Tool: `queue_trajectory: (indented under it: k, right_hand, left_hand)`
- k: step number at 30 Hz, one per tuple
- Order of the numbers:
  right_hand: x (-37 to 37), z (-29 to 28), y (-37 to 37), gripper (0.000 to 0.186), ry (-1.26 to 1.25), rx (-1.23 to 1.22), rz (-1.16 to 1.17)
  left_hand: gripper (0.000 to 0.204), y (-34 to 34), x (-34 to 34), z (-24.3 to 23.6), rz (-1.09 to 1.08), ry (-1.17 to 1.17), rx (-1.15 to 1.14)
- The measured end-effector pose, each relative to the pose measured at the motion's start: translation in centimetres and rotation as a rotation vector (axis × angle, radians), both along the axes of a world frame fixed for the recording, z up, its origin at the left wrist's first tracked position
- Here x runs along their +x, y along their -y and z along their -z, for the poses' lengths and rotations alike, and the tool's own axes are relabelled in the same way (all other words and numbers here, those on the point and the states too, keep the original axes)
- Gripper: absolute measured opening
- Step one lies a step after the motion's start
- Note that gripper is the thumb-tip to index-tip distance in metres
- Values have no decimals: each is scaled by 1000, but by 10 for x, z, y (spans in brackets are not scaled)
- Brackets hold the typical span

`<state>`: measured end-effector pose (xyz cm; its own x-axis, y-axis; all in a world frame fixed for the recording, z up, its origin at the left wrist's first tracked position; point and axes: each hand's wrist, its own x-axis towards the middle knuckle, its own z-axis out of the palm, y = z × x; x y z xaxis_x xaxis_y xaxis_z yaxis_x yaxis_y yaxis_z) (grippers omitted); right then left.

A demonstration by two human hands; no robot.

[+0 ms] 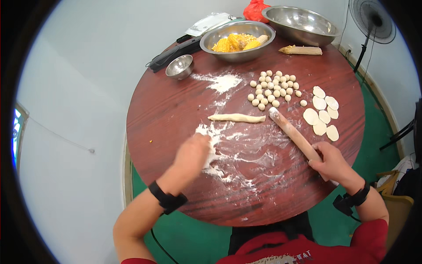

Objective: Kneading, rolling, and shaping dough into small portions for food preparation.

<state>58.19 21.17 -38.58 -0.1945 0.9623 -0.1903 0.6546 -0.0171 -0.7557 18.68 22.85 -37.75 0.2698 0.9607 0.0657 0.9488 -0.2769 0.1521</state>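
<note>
My right hand [329,162] is closed around the near end of a wooden rolling pin [293,133], which slants across the right side of the round table, its far end floury. My left hand [193,152] is a little blurred, its fingers curled down over a patch of white flour [214,143]; whatever they may hold is hidden. Beyond it lies a long rope of dough [237,118]. Many small dough balls [276,87] are clustered past the pin's far end. To their right are several flat dough rounds [319,103].
On the dark red table [162,110] are a small metal bowl [180,67], a bowl of corn [237,53], a large metal basin [299,33], a bare corn cob [301,50] and a red plastic bag [255,11]. A black fan [373,20] stands behind at right.
</note>
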Motion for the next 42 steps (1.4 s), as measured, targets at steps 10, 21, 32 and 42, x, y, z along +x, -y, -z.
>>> queue_trajectory:
  k: [10, 21, 32, 42]
  right_hand:
    - [39, 10, 12, 31, -260, 111, -60]
    - [65, -11, 42, 33, -304, 72, 14]
    - [58, -7, 50, 34, -355, 142, -90]
    - [84, -2, 56, 33, -409, 162, -102]
  left_hand:
    - [17, 23, 62, 27, -84, 180, -5]
    - [47, 37, 94, -14, 86, 95, -35]
    - [80, 10, 140, 16, 380, -125, 46]
    - [87, 26, 151, 41, 339, -149, 2]
